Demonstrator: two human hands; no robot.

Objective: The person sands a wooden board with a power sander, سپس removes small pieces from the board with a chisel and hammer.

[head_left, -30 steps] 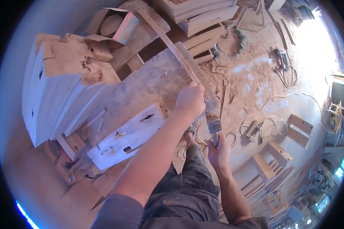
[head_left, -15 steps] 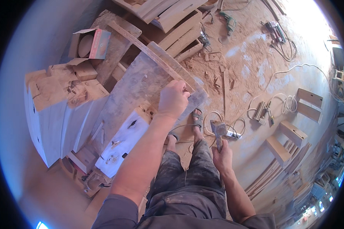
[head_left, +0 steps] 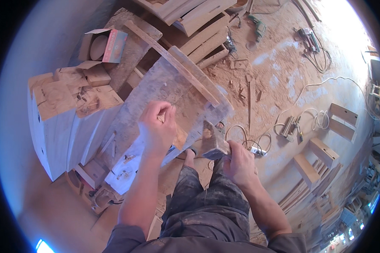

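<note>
My left hand [head_left: 158, 130] is over the bench board [head_left: 150, 86], thumb and fingers pinched together; whatever is between them is too small to make out. Under it lies a pale wooden block [head_left: 124, 168] with dark slots and wood chips on its face, partly hidden by my hand and forearm. To the right, my right hand [head_left: 240, 166] is wrapped round the handle of a hatchet [head_left: 215, 145] with a worn, wedge-shaped metal head. The head is raised in front of my thigh, apart from the block. A long wooden strip [head_left: 177, 65] lies along the board's far side.
Several tall wooden pieces [head_left: 57, 126] stand at the left, near an open cardboard box [head_left: 114, 46]. Stacked timber [head_left: 207, 38] is at the back. On the dusty floor lie a green power drill [head_left: 257, 27], another power tool [head_left: 308, 40], cables, and small wooden frames [head_left: 310, 168].
My left hand has moved from the wooden strip's near end back toward me and left, over the block. My right hand has brought the hatchet left, turning its head toward the bench.
</note>
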